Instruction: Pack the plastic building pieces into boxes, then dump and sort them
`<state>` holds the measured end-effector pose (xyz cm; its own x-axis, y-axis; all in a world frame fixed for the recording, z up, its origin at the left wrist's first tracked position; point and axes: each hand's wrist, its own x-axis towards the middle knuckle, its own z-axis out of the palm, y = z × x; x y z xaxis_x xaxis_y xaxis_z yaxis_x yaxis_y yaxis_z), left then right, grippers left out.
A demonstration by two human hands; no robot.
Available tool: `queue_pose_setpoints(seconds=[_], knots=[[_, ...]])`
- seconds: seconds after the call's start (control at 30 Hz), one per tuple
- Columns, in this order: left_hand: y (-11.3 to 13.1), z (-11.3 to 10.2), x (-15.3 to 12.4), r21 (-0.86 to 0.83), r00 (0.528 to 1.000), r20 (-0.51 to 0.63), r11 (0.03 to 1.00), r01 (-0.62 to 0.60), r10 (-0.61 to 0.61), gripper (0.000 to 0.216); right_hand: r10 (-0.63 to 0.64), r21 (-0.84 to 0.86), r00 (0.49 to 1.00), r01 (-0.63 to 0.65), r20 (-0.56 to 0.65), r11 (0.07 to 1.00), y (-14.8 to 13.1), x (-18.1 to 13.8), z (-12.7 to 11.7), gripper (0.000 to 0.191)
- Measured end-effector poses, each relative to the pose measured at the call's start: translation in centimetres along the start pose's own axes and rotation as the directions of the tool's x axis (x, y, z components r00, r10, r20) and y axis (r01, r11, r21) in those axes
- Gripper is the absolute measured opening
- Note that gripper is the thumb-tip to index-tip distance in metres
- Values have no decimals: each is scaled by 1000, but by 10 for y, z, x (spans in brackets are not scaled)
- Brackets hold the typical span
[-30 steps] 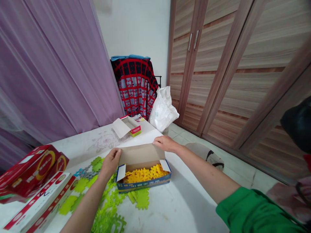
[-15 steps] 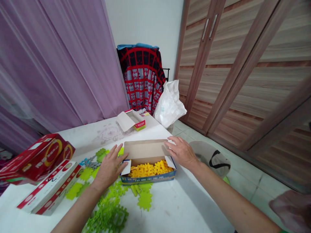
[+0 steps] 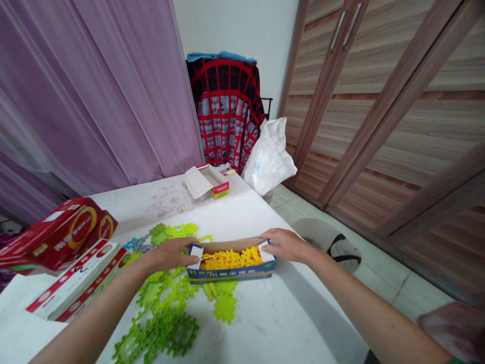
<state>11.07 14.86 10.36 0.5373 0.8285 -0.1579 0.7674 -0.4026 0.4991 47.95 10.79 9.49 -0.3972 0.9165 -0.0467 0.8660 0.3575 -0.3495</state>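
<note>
- Head view, far left: red boxes [image 3: 56,237] stand on your desk [image 3: 303,323], with white-and-red cartons [image 3: 79,277] just in front of them.
- Next, a lilac curtain [image 3: 102,91] hangs behind the desk, and a few grey-blue pieces [image 3: 138,244] lie beside flat, toothed green pieces [image 3: 150,294], which spread and pile toward you.
- Your left hand [image 3: 175,253] is at the left end of the blue box; its thumb touches the white flap there, the fingers parted from it near the back corner. You cannot tell whether they grip.
- At the centre, the blue box [image 3: 231,275] rests upright and uncovered on the desk, holding a heap of yellow pieces [image 3: 232,259]. Well behind it sits an open red-and-green box [image 3: 220,189].
- Your right hand [image 3: 284,244] is at the other end, fingers along the back rim and thumb by the right flap; whether they pinch is unclear. Farther back, a white plastic bag [image 3: 269,159] stands near the desk's edge.
- Far right, a wooden wardrobe [image 3: 394,131] lines the wall.
</note>
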Motion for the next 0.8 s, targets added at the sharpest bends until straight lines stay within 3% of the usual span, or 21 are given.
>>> queue_pose_setpoints(seconds=[0.2,0.47,0.53,0.63,0.7,0.8], knots=[[10,2,2,-4,996,22,996,86,-86,35,168,-31,974,-165,153,986,-16,11,-12,32],[15,8,7,143,981,-66,972,188,-180,34,319,-217,909,-265,269,939,-34,20,-20,31],[14,5,6,167,974,-119,963,212,-194,32,313,-251,927,-259,208,933,-35,24,-23,30],[9,-4,0,185,940,-246,941,283,-235,37,255,-261,967,-244,7,934,-44,34,-30,31],[3,-10,-9,177,897,-344,919,352,-277,42,197,-252,968,-232,-157,940,-57,42,-30,32],[-9,-8,-30,136,803,-477,872,470,-358,46,86,-229,927,-179,-365,957,-81,50,-10,36]])
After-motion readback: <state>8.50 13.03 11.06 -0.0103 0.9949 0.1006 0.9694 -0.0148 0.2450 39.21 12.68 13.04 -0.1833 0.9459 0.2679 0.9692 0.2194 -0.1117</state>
